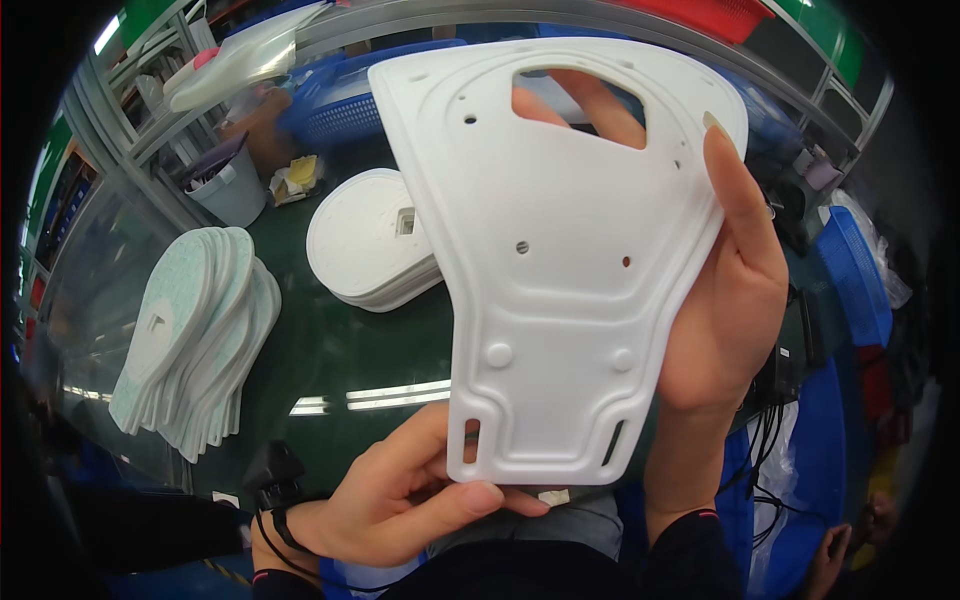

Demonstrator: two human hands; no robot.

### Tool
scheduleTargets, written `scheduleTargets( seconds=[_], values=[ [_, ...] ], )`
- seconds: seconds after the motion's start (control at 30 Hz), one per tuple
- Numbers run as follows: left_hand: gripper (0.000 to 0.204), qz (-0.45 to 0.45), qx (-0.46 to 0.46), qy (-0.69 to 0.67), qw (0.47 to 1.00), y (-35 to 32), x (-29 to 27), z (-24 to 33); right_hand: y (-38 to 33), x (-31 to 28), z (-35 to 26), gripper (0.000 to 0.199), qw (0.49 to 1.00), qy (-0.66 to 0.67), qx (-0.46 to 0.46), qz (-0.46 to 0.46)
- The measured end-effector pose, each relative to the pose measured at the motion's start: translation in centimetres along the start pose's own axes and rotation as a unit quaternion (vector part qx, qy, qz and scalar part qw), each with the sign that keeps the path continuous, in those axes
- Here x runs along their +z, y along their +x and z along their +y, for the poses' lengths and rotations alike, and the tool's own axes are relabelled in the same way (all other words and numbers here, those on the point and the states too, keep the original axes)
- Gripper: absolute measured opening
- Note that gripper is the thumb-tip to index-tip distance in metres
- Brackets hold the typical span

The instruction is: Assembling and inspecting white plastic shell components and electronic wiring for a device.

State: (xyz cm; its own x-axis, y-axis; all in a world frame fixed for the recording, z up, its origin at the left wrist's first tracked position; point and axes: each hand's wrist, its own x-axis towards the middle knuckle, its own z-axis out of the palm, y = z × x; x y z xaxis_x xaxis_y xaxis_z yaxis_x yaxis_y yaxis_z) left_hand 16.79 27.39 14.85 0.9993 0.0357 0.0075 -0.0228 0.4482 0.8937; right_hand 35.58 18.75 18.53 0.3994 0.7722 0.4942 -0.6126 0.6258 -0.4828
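Note:
A white moulded plastic panel (570, 200), wide at the top and narrow at the bottom, is held up in front of me. It has a large cut-out near the top, small round holes and two slots at the lower corners. My right hand (730, 310) grips its right side, thumb on the front edge; fingers behind it show through the cut-out. At the bottom left corner my left hand (390, 500) is closed on the panel, its thumb against the lower edge. Behind the panel, a stack of white rounded plates (365, 240) is partly covered by it.
On the dark green table (330, 375) lies a fanned pile of pale green-and-white plates (195, 330). Farther back stand a white bucket (232, 190), a blue basket (350, 110) and a red crate (715, 15). Cables (765, 470) hang at right; another person's hand (828, 562) shows lower right.

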Motion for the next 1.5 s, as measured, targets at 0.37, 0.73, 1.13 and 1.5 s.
scheduleTargets(
  seconds=[0.37, 0.73, 1.13, 1.5],
  values=[
    [0.043, -0.017, 0.004, 0.019, 1.0, -0.8, 0.1, 0.2, -0.2, 0.0, 0.2, 0.063, 0.999, -0.035, -0.01, -0.016],
    [0.042, -0.046, -0.001, -0.01, 0.999, -0.6, 0.2, -0.1, -0.5, 0.0, 0.7, 0.061, 0.999, -0.04, 0.025, 0.023],
    [0.072, 0.112, 0.13, 0.026, 0.985, 1.7, -4.1, 1.4, -4.8, -0.8, 2.4, 0.063, 0.984, -0.049, 0.135, 0.105],
    [0.047, 0.184, 0.176, 0.143, 0.956, 0.0, -4.1, 3.2, -11.1, -2.8, 4.9, 0.058, 0.972, -0.025, 0.172, 0.156]
  ],
)
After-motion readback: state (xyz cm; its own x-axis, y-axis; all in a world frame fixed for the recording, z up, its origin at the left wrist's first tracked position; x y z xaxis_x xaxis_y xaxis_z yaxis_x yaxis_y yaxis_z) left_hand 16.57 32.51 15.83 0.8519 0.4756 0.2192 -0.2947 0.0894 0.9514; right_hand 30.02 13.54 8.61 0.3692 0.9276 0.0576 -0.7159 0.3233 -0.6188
